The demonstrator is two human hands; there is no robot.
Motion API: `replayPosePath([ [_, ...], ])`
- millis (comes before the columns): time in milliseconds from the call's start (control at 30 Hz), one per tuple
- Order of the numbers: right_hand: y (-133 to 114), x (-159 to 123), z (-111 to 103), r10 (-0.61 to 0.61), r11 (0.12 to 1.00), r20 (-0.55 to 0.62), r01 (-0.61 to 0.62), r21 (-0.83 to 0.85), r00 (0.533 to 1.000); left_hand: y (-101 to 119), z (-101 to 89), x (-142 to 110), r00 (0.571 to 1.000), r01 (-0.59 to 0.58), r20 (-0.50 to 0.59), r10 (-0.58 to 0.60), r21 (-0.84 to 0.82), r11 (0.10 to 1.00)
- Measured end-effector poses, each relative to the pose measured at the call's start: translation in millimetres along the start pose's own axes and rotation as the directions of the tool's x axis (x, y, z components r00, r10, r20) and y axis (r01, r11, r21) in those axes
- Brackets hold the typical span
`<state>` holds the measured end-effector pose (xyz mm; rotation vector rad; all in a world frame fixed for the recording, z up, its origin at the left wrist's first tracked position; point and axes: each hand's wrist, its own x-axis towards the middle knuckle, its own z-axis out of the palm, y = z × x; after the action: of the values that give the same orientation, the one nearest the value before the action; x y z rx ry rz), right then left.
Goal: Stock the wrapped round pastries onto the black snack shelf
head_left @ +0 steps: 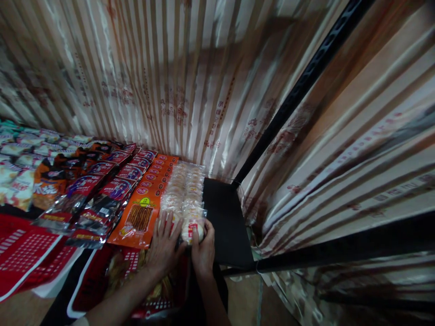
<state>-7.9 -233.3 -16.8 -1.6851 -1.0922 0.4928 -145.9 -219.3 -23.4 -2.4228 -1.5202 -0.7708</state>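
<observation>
Two hands: left hand point(165, 240) flat, right hand point(203, 246) pinching front rice-cracker pack point(192, 230), row's long axis running directly away.

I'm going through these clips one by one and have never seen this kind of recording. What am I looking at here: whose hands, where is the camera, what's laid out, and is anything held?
This is a single picture from a camera worn on a person's head, looking forward and down, so the two bare hands at the bottom are the wearer's own. There is no machine. The left hand lies flat, fingers spread, on the near end of a row of clear packs of round pale crackers. The right hand grips the nearest pack at its front edge. The packs lie on a black shelf. To the left run more rows: orange snack packs, then dark packs with red and purple labels. Striped curtains hang behind.
</observation>
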Motion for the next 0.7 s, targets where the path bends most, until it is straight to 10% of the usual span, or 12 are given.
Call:
replayPosePath([
  [700,-4.8,21.0,16.2,0.148,0.985,0.06,-0.152,0.086,0.987,9.4,5.8,13.2,0.998,0.048,-0.038,-0.047,0.031,0.998],
])
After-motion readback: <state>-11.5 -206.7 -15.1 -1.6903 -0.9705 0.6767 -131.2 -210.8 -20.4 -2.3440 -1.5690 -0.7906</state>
